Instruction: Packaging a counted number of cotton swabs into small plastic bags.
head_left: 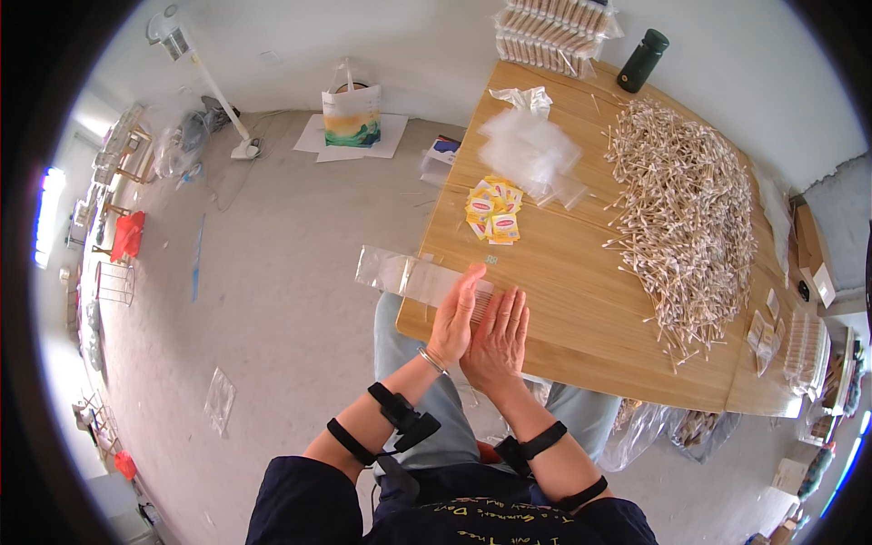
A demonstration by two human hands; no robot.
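A clear plastic bag (420, 281) with a row of cotton swabs (480, 307) in one end lies across the table's near left corner. Its flat, unfilled end sticks out past the left edge. My left hand (454, 320) stands on its side against the bag, fingers stretched. Beside it, my right hand (499, 340) rests with straight fingers along the other side of the swabs. Neither hand is wrapped round the bag; the swabs show in the gap between them. Small yellow-and-white labels (495, 211) are piled just beyond the hands.
A big heap of loose cotton swabs (686, 218) covers the wooden table's (554, 272) right side. Clear empty bags (527, 150) lie at the far left. Filled swab packs (549, 41) are stacked at the back by a dark green bottle (642, 62); more packs (805, 354) stand right.
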